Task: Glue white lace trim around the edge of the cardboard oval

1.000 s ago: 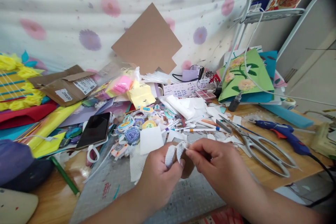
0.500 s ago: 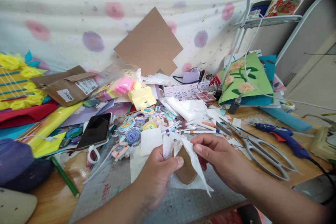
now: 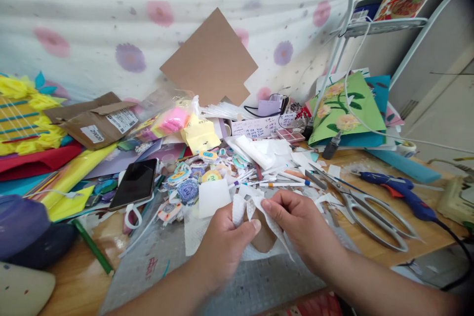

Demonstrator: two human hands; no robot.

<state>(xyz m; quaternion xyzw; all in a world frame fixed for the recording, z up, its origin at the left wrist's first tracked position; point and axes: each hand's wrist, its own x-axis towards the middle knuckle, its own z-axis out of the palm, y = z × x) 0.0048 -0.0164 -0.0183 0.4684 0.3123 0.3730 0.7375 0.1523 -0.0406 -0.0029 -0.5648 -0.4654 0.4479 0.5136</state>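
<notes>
Between my hands is a brown cardboard piece (image 3: 264, 235) with a white textured sheet (image 3: 239, 210), like tissue or paper towel, around its edges. My left hand (image 3: 225, 242) is closed on the cardboard and the sheet, its thumb lying across the front. With thumb and fingertips, my right hand (image 3: 301, 224) pinches a fold of the sheet at the cardboard's upper right edge. Part of the sheet hangs below the cardboard. The backs of both pieces are hidden. Underneath lies a grey cutting mat (image 3: 177, 276).
Large scissors (image 3: 370, 217) and a blue glue gun (image 3: 403, 190) lie to the right. A phone (image 3: 135, 182) rests at the left, near several small paper cut-outs (image 3: 188, 190). Pens and white scraps (image 3: 259, 153) crowd the middle. Brown cardboard (image 3: 211, 59) leans on the wall.
My right hand has moved slightly left and inward, drawing the white fold closer over the cardboard's right edge. My left hand keeps its hold, nearly in place.
</notes>
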